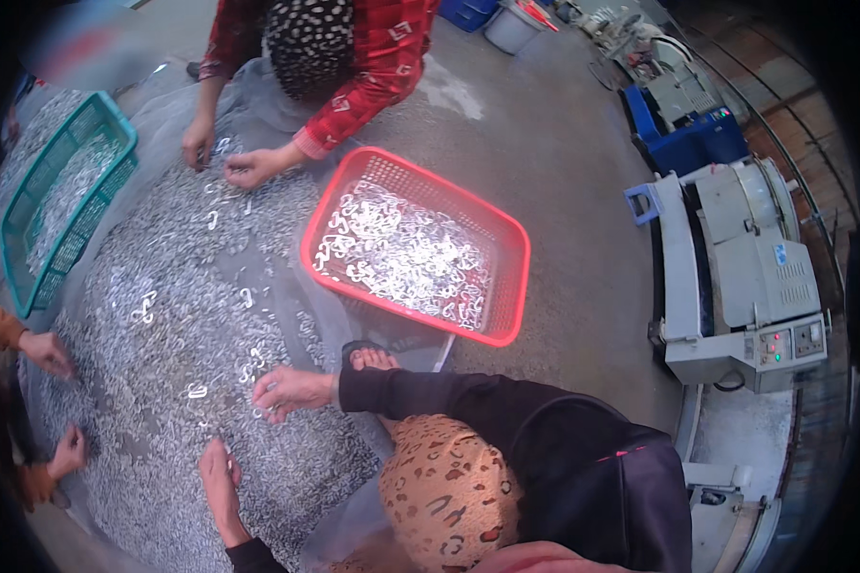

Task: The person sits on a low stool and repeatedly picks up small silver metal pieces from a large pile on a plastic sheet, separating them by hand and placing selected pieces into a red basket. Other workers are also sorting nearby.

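A wide heap of small silvery curved metal pieces (pixel 153 382), some hook- or S-shaped, lies spread on pale netting before me. Over its near part is my left hand (pixel 220 477), fingers drawn together low above the pieces; whatever is between them is too small to name. To its right and farther off, my right hand (pixel 293 392) curls closed above the heap, its hold likewise not clear. Brighter, larger hooks (pixel 251 365) lie just beyond my right fingers, and a shiny link (pixel 197 391) rests between and beyond both hands.
A red plastic basket (pixel 518 286) holding shiny hooks stands beyond my right arm. Across the heap a person in a red sleeve (pixel 368 105) handles pieces; another person's hands (pixel 53 353) work at the left. A green basket (pixel 29 277) sits far left, grey machines (pixel 750 258) far right.
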Available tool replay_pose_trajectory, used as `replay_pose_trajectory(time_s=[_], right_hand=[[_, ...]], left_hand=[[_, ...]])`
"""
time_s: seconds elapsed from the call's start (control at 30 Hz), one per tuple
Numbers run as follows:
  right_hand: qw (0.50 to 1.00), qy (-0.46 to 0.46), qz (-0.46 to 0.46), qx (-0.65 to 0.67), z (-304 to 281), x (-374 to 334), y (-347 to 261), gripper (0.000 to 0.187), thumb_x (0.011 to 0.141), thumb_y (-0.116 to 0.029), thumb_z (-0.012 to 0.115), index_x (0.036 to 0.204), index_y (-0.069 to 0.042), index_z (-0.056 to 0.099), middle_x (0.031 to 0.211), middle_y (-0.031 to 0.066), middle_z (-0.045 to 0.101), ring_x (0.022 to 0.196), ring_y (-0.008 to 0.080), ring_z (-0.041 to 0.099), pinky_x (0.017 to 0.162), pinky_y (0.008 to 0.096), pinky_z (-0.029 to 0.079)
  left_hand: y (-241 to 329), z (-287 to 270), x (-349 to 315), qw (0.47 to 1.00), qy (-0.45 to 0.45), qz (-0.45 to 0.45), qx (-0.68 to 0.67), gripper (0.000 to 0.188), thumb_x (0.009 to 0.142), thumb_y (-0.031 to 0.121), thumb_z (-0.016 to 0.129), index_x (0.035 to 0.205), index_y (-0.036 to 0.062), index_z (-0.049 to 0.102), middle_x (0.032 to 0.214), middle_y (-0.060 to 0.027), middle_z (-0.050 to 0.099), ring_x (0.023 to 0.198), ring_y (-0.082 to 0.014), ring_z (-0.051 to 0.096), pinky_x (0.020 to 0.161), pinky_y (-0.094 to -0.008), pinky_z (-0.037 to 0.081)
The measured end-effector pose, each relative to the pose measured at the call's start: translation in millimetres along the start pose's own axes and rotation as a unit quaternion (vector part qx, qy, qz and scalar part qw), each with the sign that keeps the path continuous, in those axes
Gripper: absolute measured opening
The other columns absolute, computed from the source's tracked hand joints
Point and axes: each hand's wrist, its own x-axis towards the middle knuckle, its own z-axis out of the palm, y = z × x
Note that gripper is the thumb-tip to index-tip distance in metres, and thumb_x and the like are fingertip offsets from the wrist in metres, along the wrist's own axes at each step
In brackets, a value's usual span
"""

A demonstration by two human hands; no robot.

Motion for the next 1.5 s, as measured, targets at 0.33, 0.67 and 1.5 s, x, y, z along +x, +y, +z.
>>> replay_pose_trajectory(time_s=[0.33, 0.67, 1.5], right_hand=[[0.971, -0.09, -0.106, -0.194, 37.5, -12.3, -3.5, 0.014, 0.089, -0.011, 0.054, 0.089, 0.003, 0.054, 0.07, 0.0096, 0.06, 0.053, 0.0158, 0.061, 0.045, 0.0268, 0.047], [0.936, -0.013, -0.251, -0.245, 48.3, -9.0, 1.6, 0.011, 0.084, -0.008, 0.059, 0.087, 0.002, 0.057, 0.072, 0.0067, 0.059, 0.06, 0.0122, 0.06, 0.053, 0.0282, 0.049], [0.995, 0.014, -0.091, 0.04, -6.1, -103.4, -125.3, 0.022, 0.092, -0.017, 0.053, 0.075, -0.006, 0.047, 0.068, 0.002, 0.047, 0.06, 0.0105, 0.049, 0.045, 0.0219, 0.041]], left_hand=[[19.2, 46.4, -9.5, 0.997, -0.009, -0.035, -0.074, 0.015, 0.094, 0.022, 0.055, 0.086, 0.0104, 0.05, 0.067, 0.0014, 0.047, 0.04, -0.0022, 0.034, 0.031, -0.0167, 0.02], [33.1, 54.9, -24.9, 0.984, 0.095, -0.013, -0.149, 0.014, 0.093, 0.021, 0.056, 0.088, 0.0092, 0.051, 0.069, 0.0035, 0.047, 0.044, -0.0016, 0.033, 0.037, -0.0157, 0.019], [64.7, 2.2, 7.5, 0.866, 0.197, 0.249, 0.386, 0.04, 0.086, 0.028, 0.064, 0.117, 0.0038, 0.058, 0.117, -0.0161, 0.059, 0.112, -0.0327, 0.055, 0.095, -0.0416, 0.042]])
